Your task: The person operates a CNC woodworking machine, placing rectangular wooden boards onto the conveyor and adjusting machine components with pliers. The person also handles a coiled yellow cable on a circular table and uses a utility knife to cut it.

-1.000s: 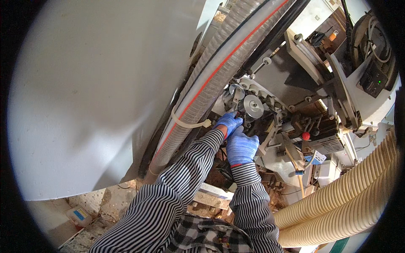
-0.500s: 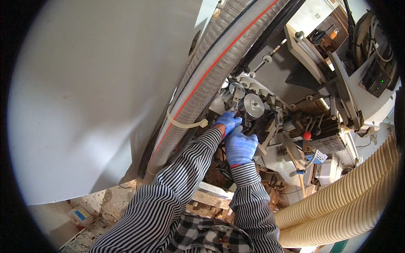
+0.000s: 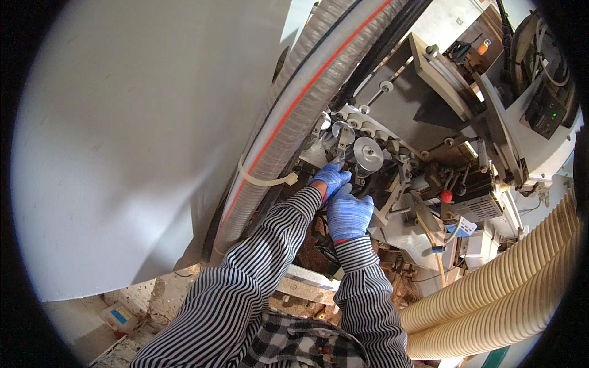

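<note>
Head view: left hand [image 3: 332, 178] in a blue glove just left of the round metal wheel [image 3: 367, 154], fingers curled together against the machine parts beside it, grip on anything impossible to tell. Right hand [image 3: 349, 213] in a blue glove just below the wheel, fingers pressed together, tips hidden among the dark parts. Clear ribbed hose [image 3: 294, 116] with red stripe left of the wheel, two beige ribbed hoses [image 3: 509, 300] well apart to its lower right.
</note>
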`<move>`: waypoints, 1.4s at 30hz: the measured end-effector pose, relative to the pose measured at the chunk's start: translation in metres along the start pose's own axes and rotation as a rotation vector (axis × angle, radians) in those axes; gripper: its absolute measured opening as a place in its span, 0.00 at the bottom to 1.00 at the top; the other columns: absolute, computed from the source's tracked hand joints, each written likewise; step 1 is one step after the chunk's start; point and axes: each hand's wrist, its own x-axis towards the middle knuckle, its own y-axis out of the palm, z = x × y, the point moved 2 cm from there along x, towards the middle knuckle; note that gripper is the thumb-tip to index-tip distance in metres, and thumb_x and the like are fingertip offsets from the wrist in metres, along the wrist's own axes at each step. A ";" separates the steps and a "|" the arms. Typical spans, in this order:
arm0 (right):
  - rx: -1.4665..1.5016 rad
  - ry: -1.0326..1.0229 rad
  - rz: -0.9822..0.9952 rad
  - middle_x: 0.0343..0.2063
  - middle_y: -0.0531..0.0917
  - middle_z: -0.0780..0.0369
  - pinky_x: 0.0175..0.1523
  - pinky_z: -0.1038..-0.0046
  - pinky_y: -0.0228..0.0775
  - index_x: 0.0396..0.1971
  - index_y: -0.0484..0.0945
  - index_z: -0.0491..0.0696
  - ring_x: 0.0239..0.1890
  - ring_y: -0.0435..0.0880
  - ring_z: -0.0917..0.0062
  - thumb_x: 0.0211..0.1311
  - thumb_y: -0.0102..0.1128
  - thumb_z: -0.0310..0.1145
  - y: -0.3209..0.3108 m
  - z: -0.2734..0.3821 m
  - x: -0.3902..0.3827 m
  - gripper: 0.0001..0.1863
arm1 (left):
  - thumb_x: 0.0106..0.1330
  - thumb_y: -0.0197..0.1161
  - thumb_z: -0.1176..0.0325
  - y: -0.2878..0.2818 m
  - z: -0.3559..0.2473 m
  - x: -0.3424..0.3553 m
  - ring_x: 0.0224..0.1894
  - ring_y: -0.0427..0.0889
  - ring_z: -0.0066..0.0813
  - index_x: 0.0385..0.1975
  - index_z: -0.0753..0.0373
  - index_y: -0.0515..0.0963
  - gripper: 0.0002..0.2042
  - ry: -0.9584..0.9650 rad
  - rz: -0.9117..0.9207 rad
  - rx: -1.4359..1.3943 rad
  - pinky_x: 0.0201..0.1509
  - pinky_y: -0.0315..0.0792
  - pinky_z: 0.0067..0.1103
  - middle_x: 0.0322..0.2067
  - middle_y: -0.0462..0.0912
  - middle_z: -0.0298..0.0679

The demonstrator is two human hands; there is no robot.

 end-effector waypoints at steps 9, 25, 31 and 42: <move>-0.028 0.004 -0.145 0.11 0.78 0.68 0.32 0.69 0.64 0.31 0.72 0.45 0.14 0.78 0.74 0.51 0.57 0.32 0.003 0.001 0.002 0.09 | 0.60 0.57 0.55 0.003 0.008 0.009 0.60 0.70 0.46 0.62 0.65 0.63 0.32 -0.001 0.013 -0.095 0.62 0.64 0.29 0.58 0.69 0.53; 0.023 -0.019 -0.143 0.11 0.79 0.65 0.34 0.67 0.62 0.30 0.70 0.44 0.15 0.79 0.72 0.53 0.55 0.34 0.004 0.002 0.001 0.09 | 0.60 0.58 0.56 0.005 0.019 0.006 0.54 0.75 0.47 0.62 0.65 0.62 0.32 0.048 0.047 -0.139 0.57 0.68 0.30 0.52 0.74 0.57; -0.020 -0.016 -0.139 0.12 0.79 0.66 0.35 0.68 0.62 0.30 0.70 0.44 0.16 0.80 0.72 0.53 0.56 0.34 0.008 0.000 0.001 0.10 | 0.61 0.58 0.57 0.006 0.012 0.006 0.57 0.72 0.48 0.62 0.64 0.61 0.31 -0.004 0.054 -0.156 0.59 0.66 0.30 0.54 0.72 0.56; -0.039 0.011 -0.110 0.13 0.80 0.67 0.33 0.69 0.62 0.32 0.72 0.44 0.16 0.80 0.74 0.54 0.56 0.34 0.008 0.000 0.005 0.10 | 0.61 0.58 0.59 -0.003 -0.006 -0.006 0.55 0.75 0.44 0.61 0.65 0.64 0.29 -0.018 0.019 -0.157 0.58 0.67 0.28 0.52 0.75 0.53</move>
